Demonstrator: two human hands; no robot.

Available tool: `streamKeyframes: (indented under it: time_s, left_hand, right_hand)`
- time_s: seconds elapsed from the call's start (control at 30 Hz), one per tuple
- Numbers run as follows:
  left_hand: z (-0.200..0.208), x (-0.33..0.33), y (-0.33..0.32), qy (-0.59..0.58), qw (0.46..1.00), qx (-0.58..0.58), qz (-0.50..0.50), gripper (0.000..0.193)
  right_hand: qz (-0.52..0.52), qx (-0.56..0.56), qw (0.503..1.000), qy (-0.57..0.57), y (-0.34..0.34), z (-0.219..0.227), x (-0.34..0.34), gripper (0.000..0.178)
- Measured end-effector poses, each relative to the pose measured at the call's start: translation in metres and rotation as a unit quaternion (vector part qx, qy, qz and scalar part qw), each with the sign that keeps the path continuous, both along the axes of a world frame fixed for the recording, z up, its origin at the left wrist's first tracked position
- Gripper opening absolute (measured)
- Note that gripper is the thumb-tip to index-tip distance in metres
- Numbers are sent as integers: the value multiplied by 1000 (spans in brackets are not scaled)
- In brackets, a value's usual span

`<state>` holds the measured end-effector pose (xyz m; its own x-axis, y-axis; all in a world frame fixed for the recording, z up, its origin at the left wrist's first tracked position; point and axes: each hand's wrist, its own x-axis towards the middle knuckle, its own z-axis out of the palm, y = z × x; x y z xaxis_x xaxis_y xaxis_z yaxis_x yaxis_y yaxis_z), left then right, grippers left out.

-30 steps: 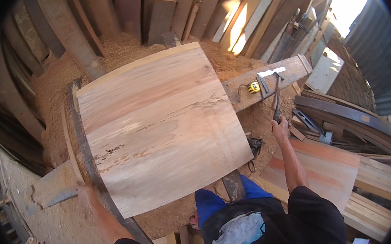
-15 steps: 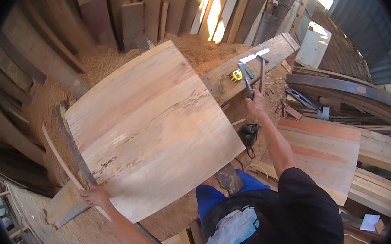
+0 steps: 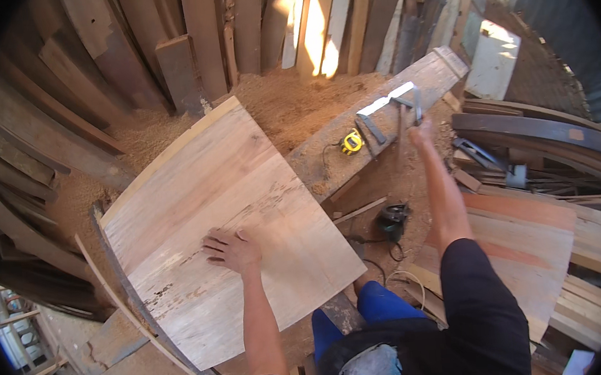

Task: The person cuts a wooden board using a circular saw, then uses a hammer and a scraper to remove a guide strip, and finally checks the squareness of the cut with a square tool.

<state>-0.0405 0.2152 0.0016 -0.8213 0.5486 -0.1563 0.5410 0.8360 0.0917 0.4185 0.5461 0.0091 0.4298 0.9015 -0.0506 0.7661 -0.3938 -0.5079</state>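
A square wooden panel [image 3: 291,225] with a streaky, pitted grain lies in front of me. My left hand [image 3: 233,250] rests on its middle, fingers spread, holding nothing. Off the panel's right side, my right hand [image 3: 422,135] is closed round a slim grey tool [image 3: 418,102]; blur hides its exact kind. That tool is over a long rough plank [image 3: 319,157]. A yellow tape measure [image 3: 351,142] and a short dark bar [image 3: 372,129] lie on the plank. A thin curved wood strip [image 3: 112,286] lies along the panel's left edge.
Boards [image 3: 244,28] lean in a row at the back, with sawdust [image 3: 283,107] before them. A black power tool [image 3: 392,221] with a cord lies right of the panel. A hand plane [image 3: 482,154] and another panel [image 3: 508,230] are farther right.
My left hand has let go of the thin strip and moved right onto the panel. My right hand has shifted right and slightly up with the grey tool. The view has shifted slightly.
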Motion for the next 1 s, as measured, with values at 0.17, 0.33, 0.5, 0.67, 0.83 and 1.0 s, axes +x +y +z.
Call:
streamKeyframes:
  time_s: [0.17,0.33,0.5,0.67,0.83,1.0]
  left_hand:
    - [-2,-1,6,38,999,-13,-1,81]
    - [-18,6,9,62,998,-26,-14,77]
    - [-24,0,-2,73,997,-15,-18,78]
    - [-20,0,7,68,998,-9,-15,79]
    - [-17,2,10,51,999,-2,-13,77]
    - [-10,0,3,45,999,0,-9,78]
  right_hand:
    - [-2,12,1000,-24,68,-27,65,45]
    - [93,-2,993,-73,119,-63,125,54]
    - [86,32,948,-304,95,-49,63,45]
    - [357,-86,923,-113,27,8,-36,33]
    - [372,-65,909,-174,16,-31,-68,31]
    - [382,-174,900,-119,38,-18,-70,37]
